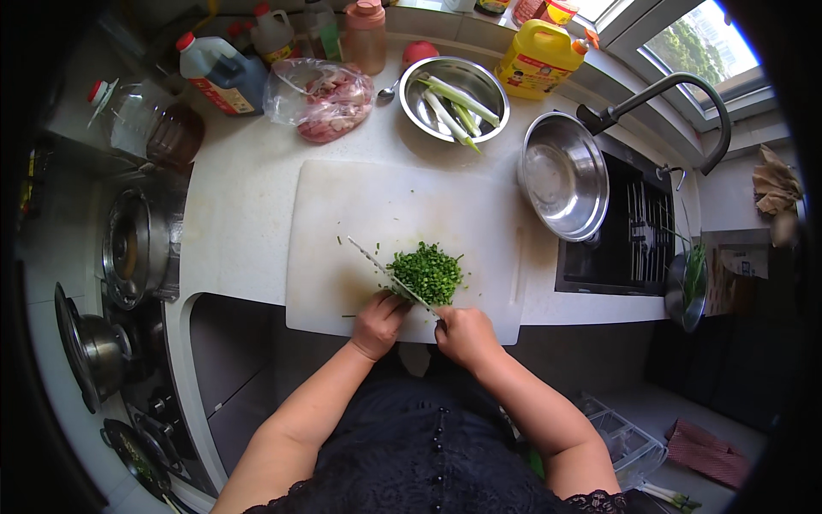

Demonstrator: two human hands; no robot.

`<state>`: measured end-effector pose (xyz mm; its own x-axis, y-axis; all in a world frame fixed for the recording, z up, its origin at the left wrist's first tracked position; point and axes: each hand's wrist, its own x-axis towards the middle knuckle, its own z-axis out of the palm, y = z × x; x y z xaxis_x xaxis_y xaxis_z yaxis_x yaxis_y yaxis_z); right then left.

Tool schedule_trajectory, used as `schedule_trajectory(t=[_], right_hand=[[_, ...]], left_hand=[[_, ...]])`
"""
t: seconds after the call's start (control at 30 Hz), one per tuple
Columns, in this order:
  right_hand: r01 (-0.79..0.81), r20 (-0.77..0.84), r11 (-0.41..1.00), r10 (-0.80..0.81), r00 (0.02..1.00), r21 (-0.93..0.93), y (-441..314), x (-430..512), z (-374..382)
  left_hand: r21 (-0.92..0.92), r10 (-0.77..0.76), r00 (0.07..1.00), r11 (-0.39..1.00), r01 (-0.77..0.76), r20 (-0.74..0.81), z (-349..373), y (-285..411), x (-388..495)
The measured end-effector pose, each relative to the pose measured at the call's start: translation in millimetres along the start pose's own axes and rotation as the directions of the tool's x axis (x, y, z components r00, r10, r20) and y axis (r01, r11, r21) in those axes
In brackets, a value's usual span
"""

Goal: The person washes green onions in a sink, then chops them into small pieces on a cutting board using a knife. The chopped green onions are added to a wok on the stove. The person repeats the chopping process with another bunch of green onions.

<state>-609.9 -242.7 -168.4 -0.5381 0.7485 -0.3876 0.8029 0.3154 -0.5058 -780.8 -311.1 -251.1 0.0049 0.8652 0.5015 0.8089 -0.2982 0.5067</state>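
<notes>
A pile of finely chopped green herbs, probably chives or scallion greens [426,272], lies on a white plastic cutting board [347,193]. My right hand [467,334] is closed around the handle of a kitchen knife [393,275], whose blade points up and left along the pile's left side, with green bits stuck to it. My left hand [380,321] is at the near left part of the blade, its fingertips close to or touching it; whether they pinch anything is hidden. A few loose green pieces are scattered over the board.
Behind the board are a bagged portion of raw meat [334,106], a spoon [386,94] and a steel bowl of leek or scallion stalks [411,109]. An empty steel basin [559,177] overlaps the sink [616,257] at the right. Bottles stand at the back; the stove is left.
</notes>
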Motion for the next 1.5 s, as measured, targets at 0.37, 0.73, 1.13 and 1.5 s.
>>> schedule_trajectory(t=[0.37, 0.73, 1.13, 1.5], right_hand=[[-0.053, 0.151, 0.995, 0.066, 0.986, -0.09, -4, -5, -10], [0.0, 0.009, 1.0, 0.0, 1.0, 0.015, -6, 25, 22], [-0.006, 0.106, 0.998, 0.013, 0.994, -0.065, 3, -14, -4], [-0.088, 0.119, 0.994, 0.095, 0.988, -0.063, -14, 9, 14]], left_hand=[[-0.025, -0.025, 0.999, 0.999, 0.025, -0.021, 0, -2, -2], [-0.039, -0.061, 0.998, 0.997, 0.06, -0.017, 4, -2, -7], [-0.008, -0.019, 1.0, 1.0, 0.019, -0.01, 0, -2, -2], [-0.014, -0.047, 0.999, 0.999, 0.047, -0.013, 1, -4, -8]])
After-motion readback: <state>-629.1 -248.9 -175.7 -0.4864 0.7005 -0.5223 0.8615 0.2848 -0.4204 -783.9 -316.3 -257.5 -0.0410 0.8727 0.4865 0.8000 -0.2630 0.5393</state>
